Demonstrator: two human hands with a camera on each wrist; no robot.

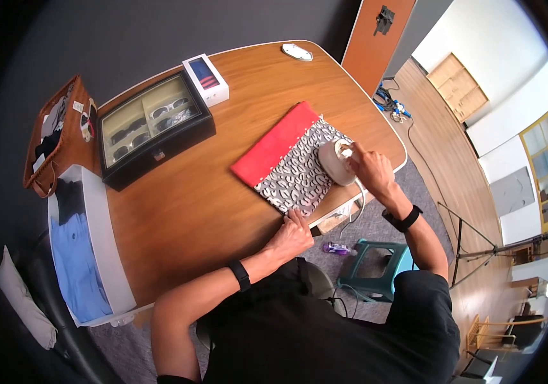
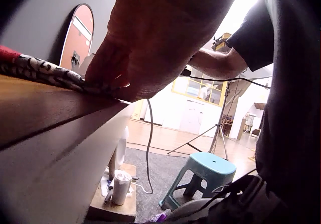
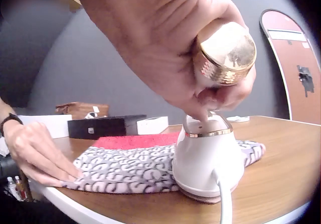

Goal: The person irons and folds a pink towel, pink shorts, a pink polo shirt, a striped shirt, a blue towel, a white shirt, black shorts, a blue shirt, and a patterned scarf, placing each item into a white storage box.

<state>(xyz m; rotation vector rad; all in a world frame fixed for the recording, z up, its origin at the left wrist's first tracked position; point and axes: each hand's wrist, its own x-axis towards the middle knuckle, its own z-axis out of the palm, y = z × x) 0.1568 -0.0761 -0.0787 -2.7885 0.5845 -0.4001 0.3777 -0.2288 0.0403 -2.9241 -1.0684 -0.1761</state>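
A folded cloth, red on one side and grey-white patterned on the other (image 1: 299, 168), lies flat near the table's front edge. My right hand (image 1: 374, 171) grips the handle of a small white iron (image 3: 208, 158), whose base stands on the patterned part at its right side. A gold-and-white knob end (image 3: 228, 53) sticks out of that hand in the right wrist view. My left hand (image 1: 292, 235) presses its fingertips on the cloth's near corner at the table edge; in the left wrist view the hand (image 2: 150, 38) hides much of that corner.
A black glasses case (image 1: 159, 128), a white box (image 1: 207, 80) and a brown basket (image 1: 56, 141) stand at the left, with a white bin of blue cloth (image 1: 104, 249). A white object (image 1: 297, 52) lies at the far edge. The iron's cord (image 3: 225, 204) hangs past the edge above a teal stool (image 1: 376, 269).
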